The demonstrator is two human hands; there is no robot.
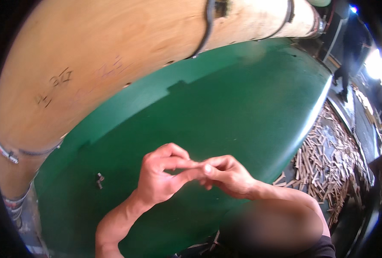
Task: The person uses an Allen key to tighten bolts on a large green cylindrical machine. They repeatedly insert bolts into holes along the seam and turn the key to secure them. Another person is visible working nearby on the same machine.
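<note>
My left hand [163, 174] and my right hand [229, 177] meet over a smooth green surface [225, 112]. Their fingertips are pinched together and touch. Anything held between them is too small or hidden to make out. The left index finger and thumb point toward the right hand, whose thumb presses on top at the meeting point. On the green surface, left of my left hand, lies a small metal fitting [99, 180], dark and silvery.
A long, curved pale wooden panel [113, 47] with handwritten marks spans the far side, crossed by dark straps [208, 28]. Many loose wood strips [324, 155] litter the floor at right. Beyond them stands a person in dark clothes [353, 47].
</note>
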